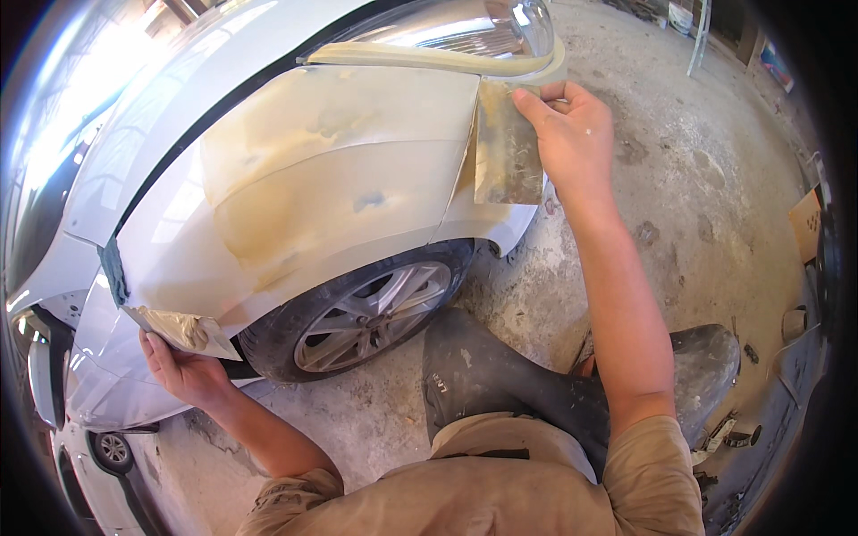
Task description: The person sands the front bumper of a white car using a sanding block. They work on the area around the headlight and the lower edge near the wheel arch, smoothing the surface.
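Note:
Before me is a white car's front fender (322,174) with sanded, tan filler patches above the wheel (372,321). My left hand (184,375), at the lower left, holds a flat plate (191,331) that carries a lump of tan body filler, close to the fender's lower rear corner. Between thumb and fingers, my right hand (573,134) grips the upper edge of a thin rectangular metal spreader sheet (507,147), smeared with filler. That sheet hangs at the bumper corner, just right of the fender seam. Whether it touches the bumper I cannot tell. Masking tape (436,59) borders the headlight (462,30).
A blue-grey strip (114,271) lies along the gap at the fender's rear edge. My bent knees are near the wheel on the stained concrete floor (670,221). Scattered scraps (720,432) lie at right; another car (87,469) stands at lower left, a white bucket (680,18) at top right.

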`<state>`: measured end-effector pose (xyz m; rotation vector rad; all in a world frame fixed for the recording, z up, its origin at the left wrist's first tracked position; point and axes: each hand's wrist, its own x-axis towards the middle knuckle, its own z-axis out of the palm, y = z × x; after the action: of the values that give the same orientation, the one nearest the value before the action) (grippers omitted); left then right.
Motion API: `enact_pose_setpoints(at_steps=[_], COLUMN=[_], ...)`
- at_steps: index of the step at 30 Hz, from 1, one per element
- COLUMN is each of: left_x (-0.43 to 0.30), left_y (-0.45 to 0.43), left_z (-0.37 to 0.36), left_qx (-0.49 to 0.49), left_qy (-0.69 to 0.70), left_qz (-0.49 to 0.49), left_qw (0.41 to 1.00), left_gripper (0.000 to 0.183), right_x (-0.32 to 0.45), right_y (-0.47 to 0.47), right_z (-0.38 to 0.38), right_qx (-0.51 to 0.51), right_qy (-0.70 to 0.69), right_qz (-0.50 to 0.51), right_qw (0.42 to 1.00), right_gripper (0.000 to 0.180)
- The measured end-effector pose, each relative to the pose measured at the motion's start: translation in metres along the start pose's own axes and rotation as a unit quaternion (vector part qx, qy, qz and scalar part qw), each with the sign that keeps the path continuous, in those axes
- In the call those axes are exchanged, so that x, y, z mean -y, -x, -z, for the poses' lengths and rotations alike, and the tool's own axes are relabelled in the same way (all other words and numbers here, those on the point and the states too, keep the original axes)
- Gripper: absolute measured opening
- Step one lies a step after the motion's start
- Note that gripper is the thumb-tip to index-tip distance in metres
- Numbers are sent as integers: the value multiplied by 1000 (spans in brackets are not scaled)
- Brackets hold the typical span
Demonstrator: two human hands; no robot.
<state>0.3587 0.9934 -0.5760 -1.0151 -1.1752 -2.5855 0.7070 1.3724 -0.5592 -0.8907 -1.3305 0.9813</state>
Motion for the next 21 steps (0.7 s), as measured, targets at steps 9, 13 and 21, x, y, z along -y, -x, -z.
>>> enact_pose_setpoints(at_steps=[9,13,21], left_x=[0,0,0], left_y=[-2,-1,-1], left_z=[5,5,4], left_qx=[10,39,16], left_qy=[-2,-9,-15], left_qz=[0,4,0], left_qw=[1000,999,1000], left_gripper=[39,41,40], right_x=[1,0,4], right_y=[17,25,41], right_z=[-2,-1,1], right_qx=[6,15,23], right_qy=[11,12,12], right_qz=[-8,-17,-45], right_qw=[1000,1000,999], right_gripper=[22,22,20])
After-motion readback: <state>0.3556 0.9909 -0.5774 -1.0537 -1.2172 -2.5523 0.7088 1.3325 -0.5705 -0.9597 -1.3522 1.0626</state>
